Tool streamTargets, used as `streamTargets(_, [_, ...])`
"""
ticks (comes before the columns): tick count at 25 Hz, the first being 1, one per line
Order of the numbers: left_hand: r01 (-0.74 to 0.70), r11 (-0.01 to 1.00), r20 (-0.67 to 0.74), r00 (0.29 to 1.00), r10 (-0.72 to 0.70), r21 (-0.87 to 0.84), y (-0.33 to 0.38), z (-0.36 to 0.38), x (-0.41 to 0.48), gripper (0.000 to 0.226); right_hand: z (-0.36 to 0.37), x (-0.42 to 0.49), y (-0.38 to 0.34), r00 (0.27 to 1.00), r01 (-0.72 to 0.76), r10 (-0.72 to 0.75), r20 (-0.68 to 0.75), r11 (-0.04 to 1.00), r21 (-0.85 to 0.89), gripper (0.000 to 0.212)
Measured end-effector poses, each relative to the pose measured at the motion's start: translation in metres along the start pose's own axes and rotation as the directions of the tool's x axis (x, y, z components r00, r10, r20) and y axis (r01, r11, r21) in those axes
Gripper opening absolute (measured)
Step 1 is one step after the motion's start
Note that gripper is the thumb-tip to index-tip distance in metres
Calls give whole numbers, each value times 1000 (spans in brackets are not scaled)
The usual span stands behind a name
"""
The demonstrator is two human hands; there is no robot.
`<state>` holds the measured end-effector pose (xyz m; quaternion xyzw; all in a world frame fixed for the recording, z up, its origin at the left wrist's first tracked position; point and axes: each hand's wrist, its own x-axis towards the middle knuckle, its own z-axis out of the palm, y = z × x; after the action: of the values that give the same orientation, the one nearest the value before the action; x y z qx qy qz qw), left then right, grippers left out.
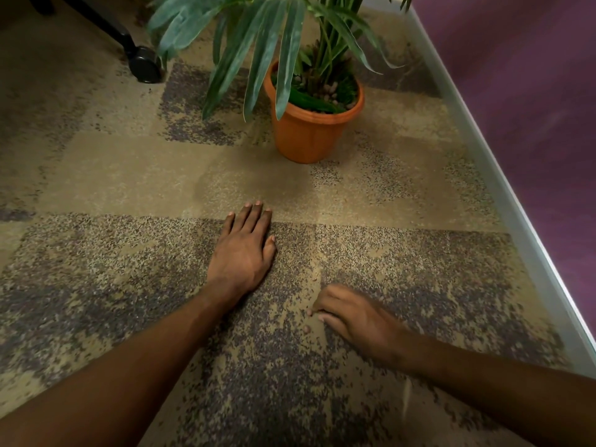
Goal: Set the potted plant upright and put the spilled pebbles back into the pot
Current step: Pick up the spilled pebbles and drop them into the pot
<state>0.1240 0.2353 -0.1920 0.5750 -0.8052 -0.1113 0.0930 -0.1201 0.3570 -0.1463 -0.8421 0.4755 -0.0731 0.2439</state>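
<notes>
Terracotta plastic pot [311, 127] upright on patterned carpet [129, 175], pebbles [330, 90] and green stems inside.

Nearer than the pot: left hand [242, 250] flat, fingers spread, palm down on carpet; right hand [351, 314] curled, fingertips pinching at a small pebble [306, 329] beside them. Left of the pot, a chair caster [145, 64]; right, a pale baseboard [503, 188].

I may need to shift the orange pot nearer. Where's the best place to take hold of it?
Probably the rolled rim of the orange pot, taken from the near side: it stands upright, the lip gives fingers a ledge, and the leaves droop mainly on its left.
</notes>
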Motion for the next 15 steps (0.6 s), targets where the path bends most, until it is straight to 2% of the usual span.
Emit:
streamTargets(4, [-1,1000,8,1000,1,3,0,-1,-1,66,9,10,-14,996,-23,26,-85,999,40,22])
streamTargets(8, [-2,1000,0,1000,2,6,0,-1,-1,66,14,11,-26,999,44,-44,0,999,17,18])
streamTargets(12, [-3,1000,-5,1000,3,11,0,0,0,65,13,5,-28,971,209,-187,146,966,-153,12])
streamTargets(15, [-3,1000,-5,1000,4,9,-1,1,0,65,13,3,-28,972,198,-168,162,961,-195,14])
